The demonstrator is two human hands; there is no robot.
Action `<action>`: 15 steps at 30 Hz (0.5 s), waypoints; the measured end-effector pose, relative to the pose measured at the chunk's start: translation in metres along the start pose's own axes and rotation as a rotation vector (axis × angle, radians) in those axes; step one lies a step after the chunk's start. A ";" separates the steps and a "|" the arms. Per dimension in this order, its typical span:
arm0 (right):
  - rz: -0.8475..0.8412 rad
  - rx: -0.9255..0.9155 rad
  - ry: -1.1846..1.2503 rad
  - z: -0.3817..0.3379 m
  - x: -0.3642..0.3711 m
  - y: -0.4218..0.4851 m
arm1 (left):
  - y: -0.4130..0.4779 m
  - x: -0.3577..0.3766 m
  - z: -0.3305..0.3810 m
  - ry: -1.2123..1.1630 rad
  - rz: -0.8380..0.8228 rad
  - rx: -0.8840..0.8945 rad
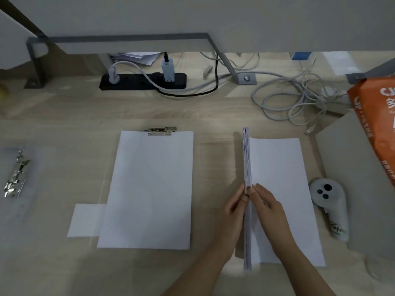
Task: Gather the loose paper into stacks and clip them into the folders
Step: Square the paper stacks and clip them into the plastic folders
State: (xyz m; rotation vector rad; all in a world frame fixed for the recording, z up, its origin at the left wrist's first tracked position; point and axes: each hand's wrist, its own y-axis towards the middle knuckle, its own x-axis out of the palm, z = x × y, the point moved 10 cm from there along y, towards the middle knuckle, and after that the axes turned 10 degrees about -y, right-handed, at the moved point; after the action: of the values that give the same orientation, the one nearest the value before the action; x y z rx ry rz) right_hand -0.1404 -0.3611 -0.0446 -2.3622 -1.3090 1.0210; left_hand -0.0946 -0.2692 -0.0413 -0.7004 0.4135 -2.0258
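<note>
A stack of white paper [247, 159] stands on its long edge on the desk, right of centre. My left hand [234, 212] presses flat against its left face and my right hand [269, 208] against its right face, fingertips meeting near the top edge. Beneath it, to the right, lies a flat white sheet [282, 178]. A clear folder with paper [149, 189] held under its metal clip [160, 131] lies in the middle. Another clear folder [27, 189] with a metal clip [16, 174] lies at the far left, holding no paper.
A small white paper piece [85, 220] sticks out left of the clipped stack. A white controller [330, 210] lies to the right, beside a grey box [363, 189] and an orange paper pack [376, 124]. A black power strip [143, 81] and tangled cables [295, 99] are behind.
</note>
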 end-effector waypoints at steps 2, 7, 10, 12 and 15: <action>-0.001 -0.005 0.013 0.001 0.001 0.001 | 0.003 -0.002 -0.004 -0.041 0.031 -0.010; -0.006 -0.001 0.023 0.003 0.002 0.002 | 0.004 -0.002 -0.006 -0.047 0.030 -0.015; 0.002 0.000 0.034 0.003 0.001 0.002 | 0.007 -0.002 -0.013 -0.032 0.042 -0.033; 0.007 0.000 0.043 0.003 0.000 0.002 | 0.007 -0.005 -0.017 -0.009 0.051 -0.046; 0.012 0.004 0.057 0.002 0.001 0.001 | 0.008 -0.007 -0.018 -0.012 0.052 -0.047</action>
State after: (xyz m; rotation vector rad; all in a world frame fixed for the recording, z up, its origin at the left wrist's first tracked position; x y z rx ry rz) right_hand -0.1411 -0.3615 -0.0472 -2.3804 -1.2726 0.9521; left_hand -0.0970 -0.2669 -0.0620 -0.7233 0.4688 -1.9672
